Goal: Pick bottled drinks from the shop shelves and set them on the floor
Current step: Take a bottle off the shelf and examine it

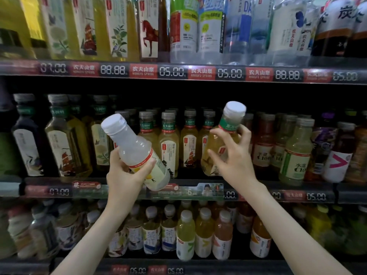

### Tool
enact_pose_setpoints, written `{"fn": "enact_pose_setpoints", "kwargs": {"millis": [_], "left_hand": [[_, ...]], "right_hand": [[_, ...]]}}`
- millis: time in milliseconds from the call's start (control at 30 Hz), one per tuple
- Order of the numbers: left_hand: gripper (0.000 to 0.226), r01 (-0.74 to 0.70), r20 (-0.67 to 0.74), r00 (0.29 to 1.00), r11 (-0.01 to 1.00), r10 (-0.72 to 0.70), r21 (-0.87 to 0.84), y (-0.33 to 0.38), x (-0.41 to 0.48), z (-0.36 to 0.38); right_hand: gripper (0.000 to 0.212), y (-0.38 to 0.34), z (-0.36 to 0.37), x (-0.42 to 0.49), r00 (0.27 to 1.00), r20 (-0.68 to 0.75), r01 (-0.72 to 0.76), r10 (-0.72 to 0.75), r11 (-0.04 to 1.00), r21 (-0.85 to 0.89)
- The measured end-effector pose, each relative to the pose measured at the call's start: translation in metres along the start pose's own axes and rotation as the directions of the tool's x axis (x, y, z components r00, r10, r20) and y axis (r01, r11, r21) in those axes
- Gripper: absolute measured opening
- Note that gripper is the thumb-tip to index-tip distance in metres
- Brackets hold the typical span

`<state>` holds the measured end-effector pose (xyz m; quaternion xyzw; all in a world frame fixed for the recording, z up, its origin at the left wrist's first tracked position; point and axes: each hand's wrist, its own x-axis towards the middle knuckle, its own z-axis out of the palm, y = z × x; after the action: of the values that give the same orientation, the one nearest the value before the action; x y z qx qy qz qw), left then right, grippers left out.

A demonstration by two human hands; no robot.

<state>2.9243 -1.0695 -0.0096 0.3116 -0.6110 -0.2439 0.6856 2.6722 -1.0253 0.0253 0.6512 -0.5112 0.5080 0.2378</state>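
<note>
The price rail of the middle shelf (59, 190) runs across the whole view, and both hands are just above it.

The left hand (127, 171) holds a pale cloudy bottle (135, 147) by its lower half. The fingers are curled around the label, with the thumb on the front side. This bottle is in the air in front of the rail and is tilted, so that its white cap points up and to the left. Its bottom end overlaps the upper edge of the rail.

The right hand (234, 155) is above the rail, to the right of the left hand. It grips a yellow tea bottle (228, 122) at the shoulder, below the green neck band. The thumb and the index finger lie on the front, and the other fingers wrap around the right side. The bottle leans to the right, and its white cap is higher than the caps of the row behind. I cannot tell if its base touches the shelf.

Behind both hands, a row of similar tea bottles (168, 143) stands upright on the shelf above the rail. To the right of it are lemon drinks with green labels (296, 155). Below the rail stand smaller juice bottles (185, 235) in yellow, orange and pink. High above the rail, the top shelf carries large tea and water bottles (184, 28).
</note>
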Motion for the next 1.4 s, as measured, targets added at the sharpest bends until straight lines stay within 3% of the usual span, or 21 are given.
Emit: {"fn": "enact_pose_setpoints", "kwargs": {"millis": [200, 333, 467, 633, 733, 867, 967, 1067, 1200, 1400], "left_hand": [[0.056, 0.008, 0.004, 1.0, 1.0, -0.008, 0.009, -0.008, 0.011, -0.023], [0.055, 0.013, 0.004, 1.0, 1.0, -0.013, 0.011, -0.014, 0.016, -0.024], [0.057, 0.033, 0.024, 0.999, 0.999, -0.033, 0.009, -0.023, 0.015, -0.021], [0.058, 0.074, 0.037, 0.997, 0.997, -0.075, 0.018, -0.028, 0.01, -0.019], [0.057, 0.085, 0.023, 0.996, 0.996, -0.086, 0.013, -0.028, 0.011, -0.023], [0.059, 0.075, -0.008, 0.997, 0.997, -0.075, 0.034, -0.027, 0.014, -0.033], [0.066, 0.079, -0.042, 0.996, 0.996, -0.077, 0.035, -0.027, 0.017, -0.044], [0.066, 0.076, -0.075, 0.995, 0.996, -0.072, 0.046, -0.028, 0.019, -0.062], [0.07, 0.087, -0.119, 0.99, 0.994, -0.079, 0.064, -0.034, 0.022, -0.088], [0.06, 0.099, -0.152, 0.985, 0.99, -0.083, 0.097, -0.044, 0.029, -0.112]], "right_hand": [[0.049, 0.006, 0.05, 0.007, 0.969, 0.138, -0.209, 0.206, 0.978, 0.008], [0.054, 0.01, 0.062, 0.008, 0.965, 0.181, -0.165, 0.187, 0.978, -0.131], [0.059, 0.019, 0.063, 0.016, 0.958, 0.161, -0.139, 0.236, 0.877, -0.461], [0.059, 0.023, 0.065, 0.014, 0.946, 0.192, -0.104, 0.262, 0.804, -0.585], [0.065, 0.013, 0.068, 0.011, 0.956, 0.134, -0.151, 0.262, 0.828, -0.54], [0.074, -0.039, 0.093, 0.007, 0.999, 0.004, -0.039, 0.041, 0.969, -0.243], [0.081, -0.079, 0.125, 0.009, 0.991, 0.126, 0.066, -0.05, 0.991, -0.119], [0.079, -0.098, 0.153, 0.018, 0.979, 0.204, 0.024, 0.011, 0.985, -0.17], [0.078, -0.101, 0.185, 0.029, 0.969, 0.222, -0.029, 0.106, 0.945, -0.325], [0.073, -0.103, 0.205, 0.028, 0.966, 0.218, -0.046, 0.141, 0.919, -0.391]]}}
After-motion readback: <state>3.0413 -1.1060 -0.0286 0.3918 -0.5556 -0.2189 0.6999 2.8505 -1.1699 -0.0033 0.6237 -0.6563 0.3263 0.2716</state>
